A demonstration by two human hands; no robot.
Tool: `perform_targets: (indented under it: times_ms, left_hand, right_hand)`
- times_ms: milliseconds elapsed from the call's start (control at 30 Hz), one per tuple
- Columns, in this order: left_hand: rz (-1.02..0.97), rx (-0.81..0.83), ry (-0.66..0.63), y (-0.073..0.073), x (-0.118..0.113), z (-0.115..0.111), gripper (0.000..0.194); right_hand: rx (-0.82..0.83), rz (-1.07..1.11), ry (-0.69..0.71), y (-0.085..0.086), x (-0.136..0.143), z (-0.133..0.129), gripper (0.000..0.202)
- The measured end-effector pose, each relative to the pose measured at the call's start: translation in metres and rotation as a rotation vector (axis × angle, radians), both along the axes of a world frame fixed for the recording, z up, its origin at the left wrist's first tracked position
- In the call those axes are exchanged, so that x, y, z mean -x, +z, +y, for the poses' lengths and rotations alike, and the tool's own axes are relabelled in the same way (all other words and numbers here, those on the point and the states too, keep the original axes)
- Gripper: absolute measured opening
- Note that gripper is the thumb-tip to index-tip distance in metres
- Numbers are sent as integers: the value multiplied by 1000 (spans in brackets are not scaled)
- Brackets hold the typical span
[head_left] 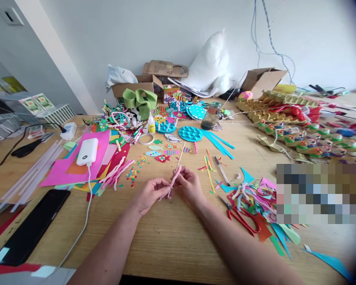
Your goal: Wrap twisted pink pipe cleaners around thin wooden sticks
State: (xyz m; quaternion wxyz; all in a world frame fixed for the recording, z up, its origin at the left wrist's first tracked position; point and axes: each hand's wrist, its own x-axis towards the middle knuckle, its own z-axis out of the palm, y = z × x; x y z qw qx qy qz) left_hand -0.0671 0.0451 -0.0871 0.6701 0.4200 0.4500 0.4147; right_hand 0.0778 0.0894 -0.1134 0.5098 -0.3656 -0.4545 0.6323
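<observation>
My left hand [154, 193] and my right hand [190, 183] meet over the middle of the table. Between them is a pink pipe cleaner [175, 176], lying along a thin wooden stick [181, 153] that slants up and away. Both hands are closed, each pinching the pipe cleaner, and the fingers partly cover it. Beyond the hands lie paper fish cut-outs [162, 158] and a blue scalloped disc [190, 133]. More pink pipe cleaners [116, 174] rest to the left, near small coloured paper dots [132, 176].
Red-handled scissors [243, 219] and a pen [222, 171] lie to the right, beside a heap of paper scraps [261, 194]. A glue bottle [151, 123] and a tape roll [146, 138] stand farther back. At left are a white power bank [88, 151] with its cable and a black phone [32, 225].
</observation>
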Motion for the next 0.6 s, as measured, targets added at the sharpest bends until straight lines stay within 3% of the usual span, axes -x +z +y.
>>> perform_targets:
  times_ms: [100, 267, 500, 600]
  left_hand:
    - [41, -1, -26, -1, -2, -1, 24]
    - [176, -111, 121, -4, -3, 2, 23]
    - [400, -325, 106, -13, -2, 5, 19]
    - [348, -318, 213, -13, 0, 7, 22]
  right_hand:
    - [-37, -62, -38, 0, 0, 0, 30]
    - [-1, -62, -167, 5, -2, -2, 38]
    - [-71, -126, -53, 5, 0, -5, 37]
    - [-41, -94, -92, 4, -1, -3, 37]
